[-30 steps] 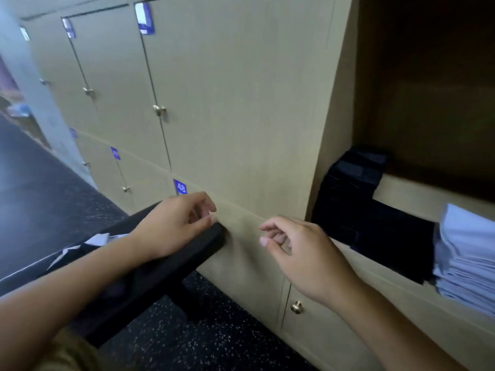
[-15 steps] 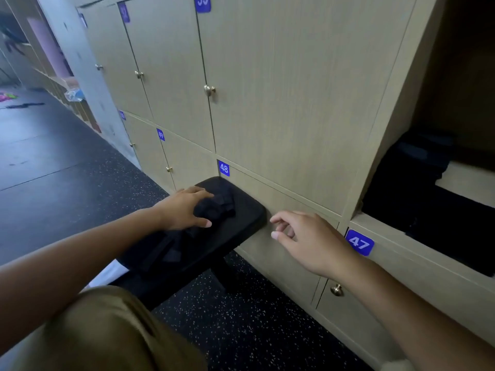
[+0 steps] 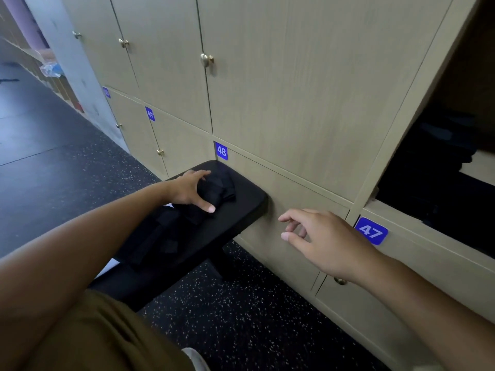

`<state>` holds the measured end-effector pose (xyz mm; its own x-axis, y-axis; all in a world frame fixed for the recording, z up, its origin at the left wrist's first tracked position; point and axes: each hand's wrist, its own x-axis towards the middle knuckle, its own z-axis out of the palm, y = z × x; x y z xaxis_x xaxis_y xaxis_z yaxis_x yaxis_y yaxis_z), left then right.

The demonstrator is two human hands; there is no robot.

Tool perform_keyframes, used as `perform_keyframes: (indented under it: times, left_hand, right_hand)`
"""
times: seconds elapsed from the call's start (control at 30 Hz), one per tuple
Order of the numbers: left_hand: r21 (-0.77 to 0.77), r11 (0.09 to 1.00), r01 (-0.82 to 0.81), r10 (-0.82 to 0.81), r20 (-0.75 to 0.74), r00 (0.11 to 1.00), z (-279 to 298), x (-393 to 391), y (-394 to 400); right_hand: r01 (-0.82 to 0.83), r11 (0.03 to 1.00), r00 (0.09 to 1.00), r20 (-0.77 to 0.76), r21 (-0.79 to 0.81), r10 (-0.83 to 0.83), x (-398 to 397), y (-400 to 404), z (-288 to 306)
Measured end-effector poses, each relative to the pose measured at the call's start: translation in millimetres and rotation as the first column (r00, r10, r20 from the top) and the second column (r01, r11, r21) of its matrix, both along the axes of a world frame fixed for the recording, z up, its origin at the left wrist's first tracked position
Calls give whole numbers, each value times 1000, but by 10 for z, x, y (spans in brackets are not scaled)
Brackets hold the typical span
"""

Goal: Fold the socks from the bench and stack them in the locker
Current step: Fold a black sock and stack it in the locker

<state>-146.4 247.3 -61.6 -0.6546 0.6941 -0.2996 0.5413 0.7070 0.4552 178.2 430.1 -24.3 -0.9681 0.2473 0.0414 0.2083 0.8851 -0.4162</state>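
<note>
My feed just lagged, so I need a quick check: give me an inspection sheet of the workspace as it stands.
Surface: black padded bench, its end close to the lockers.
Job's things: black socks bunched on the bench; more dark fabric behind; open locker holding dark stacked items.
Clutter: white item partly hidden beside the bench.
Hands: left hand grips the socks; right hand hovers, empty, fingers loose.
Cables: nothing seen.
Surroundings: closed lockers, labels 48 and 47; speckled dark floor.

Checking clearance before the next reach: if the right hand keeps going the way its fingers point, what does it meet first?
Probably the bench end; the right hand points left toward it, though depth is unclear.
</note>
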Motion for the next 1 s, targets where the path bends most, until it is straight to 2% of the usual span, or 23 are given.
perform_keyframes:
  times: [0.13, 0.27, 0.4, 0.47, 0.63, 0.7, 0.77, 0.87, 0.93, 1.0]
  left_hand:
    - [12, 999, 35, -35, -16, 999, 0, 4, 39]
    - [114, 992, 53, -55, 15, 998, -3, 26, 86]
    - [51, 997, 57, -55, -45, 997, 3, 98, 60]
    - [104, 992, 68, -67, -15, 998, -16, 116, 39]
    - [166, 982, 88, -65, -141, 988, -40, 156, -1]
    - [194, 975, 113, -89, -128, 988, 32, 214, -31]
    - [227, 965, 129, -111, -91, 990, 172, 311, -46]
    - [292, 937, 192, -192, -30, 981, 481, 620, 4]
    - [356, 906, 230, -231, -39, 972, 673, 860, 80]
    - [385, 886, 259, -246, -84, 966, 828, 1111, 174]
  right_hand:
    - [-13, 1000, 999, 38, -4, 13, -20, -24, -35]
    - [-29, 1000, 998, 50, -3, 29, -81, -53, -38]
    - [-43, 999, 997, 68, -7, 43, -124, -82, -16]
    - [-48, 999, 996, 71, -6, 48, -133, -92, -16]
    - [-41, 999, 996, 77, -8, 42, -110, -113, -30]
    - [-26, 999, 997, 66, -31, 28, -92, -111, -11]
    - [16, 991, 1000, 28, -131, -12, -73, -96, 21]
    - [87, 889, 991, -50, -450, -123, -55, -86, 129]
    - [97, 724, 979, -64, -683, -192, -37, -100, 228]
    - [118, 545, 967, -29, -830, -253, 8, -105, 334]
